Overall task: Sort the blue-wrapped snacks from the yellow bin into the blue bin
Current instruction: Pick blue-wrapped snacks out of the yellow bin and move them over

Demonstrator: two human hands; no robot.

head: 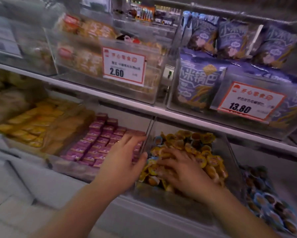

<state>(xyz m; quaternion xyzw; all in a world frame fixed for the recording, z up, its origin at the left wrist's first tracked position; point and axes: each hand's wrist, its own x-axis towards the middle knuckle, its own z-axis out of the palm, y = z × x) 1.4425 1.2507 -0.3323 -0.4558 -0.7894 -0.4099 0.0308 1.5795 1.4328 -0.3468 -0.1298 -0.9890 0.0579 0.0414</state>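
Lower shelf, far left: a clear bin of yellow packs [29, 124]. Next to it, a clear bin of purple boxes [99, 143]. The left hand [122, 162] is over the right end of the purple boxes, palm down, fingers straight and slightly apart, thumb extended toward the divider wall; it holds nothing. Immediately right of the divider is the yellow bin [161, 194], a clear container heaped with yellow-wrapped snacks [208, 160]. A few blue-wrapped snacks [157, 140] show among them at the left side of the heap, near the divider. The right hand [182, 169] lies on the heap at the front of this bin, fingers spread and bent down into the snacks; whether it grips any piece cannot be determined, since the fingertips are blurred and partly buried. Right of the yellow bin is the blue bin [237, 170], holding blue-wrapped pieces along its right front. Upper shelf: a clear bin with a price tag [123, 66] reading 2.60, then purple bags [233, 38] behind a second tag [249, 100] reading 13.80.
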